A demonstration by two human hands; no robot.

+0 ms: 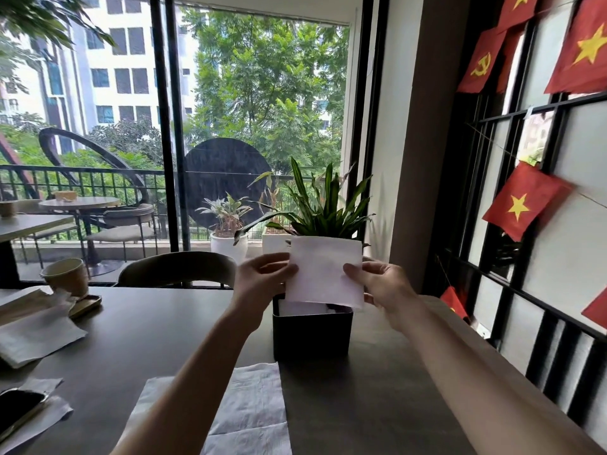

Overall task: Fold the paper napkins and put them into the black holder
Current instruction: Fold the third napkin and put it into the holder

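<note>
A folded white napkin (323,270) is held upright just above the black holder (312,333), its lower edge over the holder's open top. My left hand (262,277) pinches the napkin's left edge and my right hand (381,284) pinches its right edge. Inside the holder, white napkins (302,307) show near the rim. An unfolded white napkin (249,412) lies flat on the dark table in front of the holder, partly under my left forearm.
At the left lie more napkins (36,333), a paper cup (65,277) on a small tray, and a phone (19,405). A chair back (177,269) stands behind the table (377,389). A potted plant (322,211) rises behind the holder. Black window bars with red flags line the right.
</note>
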